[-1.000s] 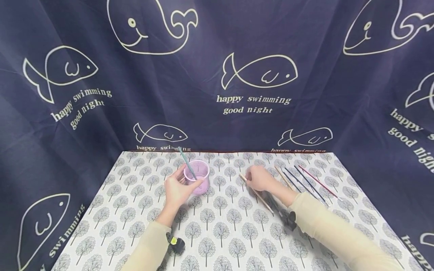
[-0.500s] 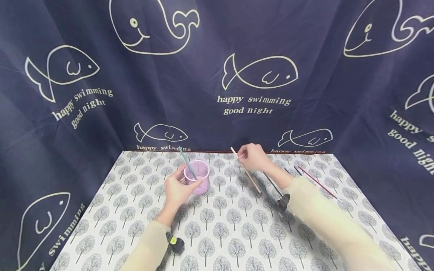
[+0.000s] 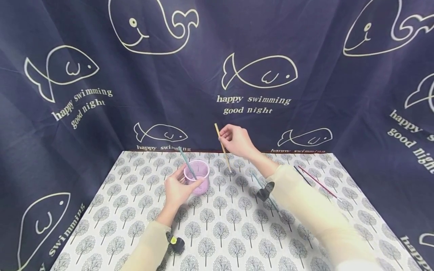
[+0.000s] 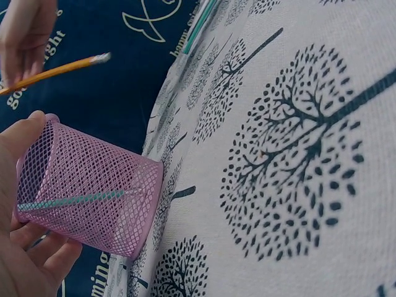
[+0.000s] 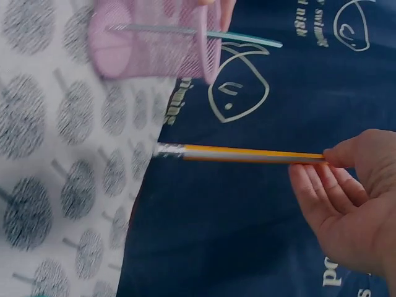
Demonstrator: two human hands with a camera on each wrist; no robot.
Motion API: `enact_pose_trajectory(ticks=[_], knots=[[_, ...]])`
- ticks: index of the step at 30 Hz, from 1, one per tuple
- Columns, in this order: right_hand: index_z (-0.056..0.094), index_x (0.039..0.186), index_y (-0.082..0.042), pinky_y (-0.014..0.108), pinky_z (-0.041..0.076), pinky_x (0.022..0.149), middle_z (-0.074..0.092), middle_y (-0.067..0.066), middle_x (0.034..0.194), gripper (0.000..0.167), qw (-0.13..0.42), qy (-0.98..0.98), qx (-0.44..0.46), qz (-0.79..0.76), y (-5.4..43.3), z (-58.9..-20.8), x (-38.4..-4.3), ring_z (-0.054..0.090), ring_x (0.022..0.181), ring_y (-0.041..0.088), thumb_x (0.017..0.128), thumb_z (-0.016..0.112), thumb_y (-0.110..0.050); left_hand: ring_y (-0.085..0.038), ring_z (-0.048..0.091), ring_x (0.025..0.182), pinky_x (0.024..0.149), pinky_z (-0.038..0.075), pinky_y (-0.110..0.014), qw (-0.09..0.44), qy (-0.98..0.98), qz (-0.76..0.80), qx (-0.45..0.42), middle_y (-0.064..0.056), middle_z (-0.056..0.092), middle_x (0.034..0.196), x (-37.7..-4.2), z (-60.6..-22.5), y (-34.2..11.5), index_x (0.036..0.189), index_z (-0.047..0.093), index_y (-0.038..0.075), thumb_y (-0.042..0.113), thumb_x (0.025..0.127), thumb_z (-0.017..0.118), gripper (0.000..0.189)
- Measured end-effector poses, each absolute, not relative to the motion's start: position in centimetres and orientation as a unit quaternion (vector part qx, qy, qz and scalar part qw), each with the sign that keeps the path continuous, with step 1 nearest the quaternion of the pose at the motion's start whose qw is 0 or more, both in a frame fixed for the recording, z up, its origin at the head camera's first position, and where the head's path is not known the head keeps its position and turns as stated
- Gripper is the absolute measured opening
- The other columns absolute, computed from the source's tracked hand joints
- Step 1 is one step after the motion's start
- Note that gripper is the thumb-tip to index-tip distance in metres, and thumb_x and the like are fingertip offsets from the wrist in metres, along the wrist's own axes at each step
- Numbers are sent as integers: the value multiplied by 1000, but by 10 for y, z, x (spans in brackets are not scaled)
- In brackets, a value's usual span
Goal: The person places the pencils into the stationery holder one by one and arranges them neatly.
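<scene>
My left hand grips a pink mesh pencil cup that stands upright, its thumb at the rim and fingers at the side. A teal pencil leans inside, its upper end sticking out above the rim. My right hand pinches an orange pencil near its upper end, between thumb and fingers. That pencil slants downward in the air, to the right of the cup and behind it; its lower end has a silver band and a whitish tip.
On the tree-print tablecloth, another teal pencil lies partly under my right wrist. A red pencil and a dark one lie farther right, the dark one partly hidden by the sleeve. A navy fish-print curtain hangs behind.
My right hand has lifted the orange pencil off the cloth and carried it up and left, toward the cup. The left hand and the cup have stayed put.
</scene>
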State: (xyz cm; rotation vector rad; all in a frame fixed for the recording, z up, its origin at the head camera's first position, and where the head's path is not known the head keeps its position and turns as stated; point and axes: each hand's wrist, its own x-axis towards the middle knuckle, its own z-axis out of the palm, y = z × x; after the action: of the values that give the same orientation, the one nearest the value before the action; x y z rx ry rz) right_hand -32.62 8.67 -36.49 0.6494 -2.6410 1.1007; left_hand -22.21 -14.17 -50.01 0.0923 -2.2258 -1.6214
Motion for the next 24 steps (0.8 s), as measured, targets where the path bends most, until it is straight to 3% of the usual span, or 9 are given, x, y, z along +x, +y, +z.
enact_pose_trajectory(ticks=[6,13,20,24], knots=[[69,103,-5,31,69,79,78,11,94,7,98,-851,244,455,66,-359,-325,77,82,22,98,71,-10,-43,74,118,95,67,-38,190,-793,-578,34,-28,68,139,-221,-498,-140,143,63,-3,22,69,103,88],[63,106,0,36,71,87,75,17,100,9,71,-795,281,534,40,-359,-323,78,90,29,100,69,-1,-44,74,117,96,67,-43,190,-791,-581,26,-29,67,140,-221,-494,-141,144,62,-4,22,70,102,88],[66,104,-4,22,68,82,76,12,97,8,67,-829,295,471,19,-375,-322,76,88,22,99,71,-6,-45,76,113,93,68,-44,202,-793,-574,19,-28,69,137,-222,-498,-142,141,64,-4,24,68,103,88],[68,103,-5,21,66,79,77,10,96,8,72,-847,310,426,12,-388,-322,77,88,21,98,73,-8,-46,76,111,92,68,-45,214,-797,-564,12,-28,69,136,-222,-500,-143,140,65,-5,25,69,103,86]])
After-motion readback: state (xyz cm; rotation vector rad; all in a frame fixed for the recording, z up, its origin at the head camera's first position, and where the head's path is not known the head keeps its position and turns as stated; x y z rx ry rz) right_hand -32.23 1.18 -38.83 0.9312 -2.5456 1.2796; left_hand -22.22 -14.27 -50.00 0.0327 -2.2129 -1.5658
